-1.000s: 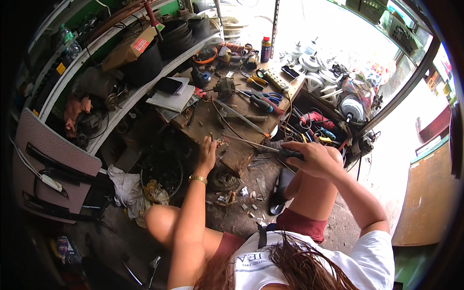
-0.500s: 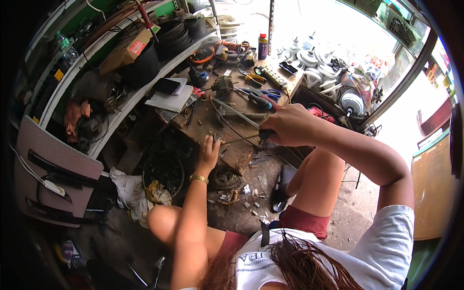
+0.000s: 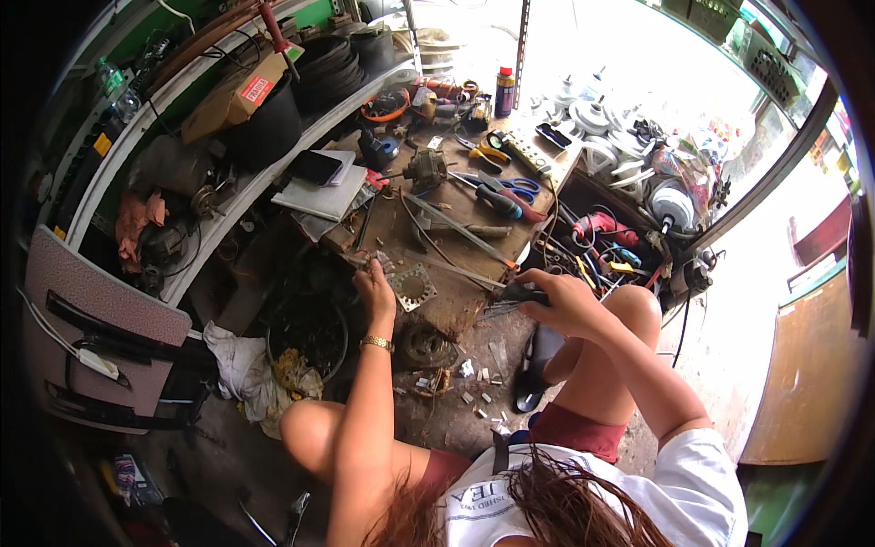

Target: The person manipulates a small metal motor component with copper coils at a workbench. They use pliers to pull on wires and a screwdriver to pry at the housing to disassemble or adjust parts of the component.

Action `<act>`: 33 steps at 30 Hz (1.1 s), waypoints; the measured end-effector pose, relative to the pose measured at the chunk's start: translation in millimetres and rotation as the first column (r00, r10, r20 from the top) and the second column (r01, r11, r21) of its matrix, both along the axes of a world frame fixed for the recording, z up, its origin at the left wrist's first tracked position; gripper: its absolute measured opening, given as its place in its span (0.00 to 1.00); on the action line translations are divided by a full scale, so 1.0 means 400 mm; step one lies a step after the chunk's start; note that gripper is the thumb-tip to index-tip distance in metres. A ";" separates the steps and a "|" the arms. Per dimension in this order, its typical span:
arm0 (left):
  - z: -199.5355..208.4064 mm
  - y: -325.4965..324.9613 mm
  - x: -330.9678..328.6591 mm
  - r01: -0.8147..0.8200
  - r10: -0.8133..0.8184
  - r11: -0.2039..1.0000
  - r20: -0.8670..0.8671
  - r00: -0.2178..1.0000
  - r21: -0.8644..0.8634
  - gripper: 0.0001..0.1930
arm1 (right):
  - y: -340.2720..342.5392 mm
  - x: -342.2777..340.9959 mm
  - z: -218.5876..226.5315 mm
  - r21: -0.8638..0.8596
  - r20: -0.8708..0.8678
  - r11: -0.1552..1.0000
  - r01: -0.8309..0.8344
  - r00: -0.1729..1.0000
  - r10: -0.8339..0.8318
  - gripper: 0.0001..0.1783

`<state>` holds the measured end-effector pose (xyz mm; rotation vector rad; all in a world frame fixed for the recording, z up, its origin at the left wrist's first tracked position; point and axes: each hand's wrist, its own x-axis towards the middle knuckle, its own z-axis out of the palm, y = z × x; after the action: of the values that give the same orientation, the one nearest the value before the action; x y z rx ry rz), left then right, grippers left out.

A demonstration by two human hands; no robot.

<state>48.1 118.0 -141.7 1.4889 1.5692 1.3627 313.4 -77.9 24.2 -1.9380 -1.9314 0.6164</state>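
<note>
Gripping a screwdriver point(image 3: 524, 293) by its dark handle, the right hand point(image 3: 567, 305) in the head view keeps its fingers closed, the shaft pointing left across the wooden table point(image 3: 453, 308). The left hand point(image 3: 373, 292) has its fingers bent and narrow at a small greyish piece point(image 3: 380, 261); whether they pinch it I cannot tell. Just beside that hand, a square metal plate point(image 3: 399, 290) with a round hole lies at the table's near edge.

Square metal frame point(image 3: 397, 290), round opening, at wooden bench point(image 3: 456, 305) edge; long-shafted screwdriver point(image 3: 518, 292), dark handle, in right hand point(image 3: 571, 305).
</note>
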 end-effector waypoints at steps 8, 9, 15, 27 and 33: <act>-0.009 0.034 -0.010 0.139 -0.139 0.990 0.127 0.982 0.010 0.28 | 0.185 -0.002 -0.198 0.305 0.007 0.927 0.218 0.973 -0.231 0.30; -0.003 0.021 -0.019 0.044 -0.038 0.996 -0.071 0.997 0.081 0.27 | 0.231 -0.001 -0.206 0.296 0.018 0.929 0.222 0.971 -0.238 0.29; 0.076 -0.093 -0.004 0.124 -0.029 0.969 -0.400 0.916 0.213 0.20 | 0.384 0.025 -0.239 0.751 0.386 0.660 -0.003 0.814 -0.435 0.30; 0.089 -0.138 0.003 0.464 -0.362 0.885 -0.559 0.746 0.045 0.11 | 0.238 -0.106 -0.325 0.425 0.167 0.898 -0.115 0.985 0.047 0.18; 0.111 -0.157 -0.001 0.495 -0.460 0.867 -0.482 0.745 -0.062 0.10 | 0.295 0.023 -0.145 0.553 0.189 0.832 -0.033 0.978 -0.087 0.23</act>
<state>47.9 55.1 -97.3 2.2179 1.2629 0.7809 322.4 40.1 -33.6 -1.6866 -1.9118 -0.1689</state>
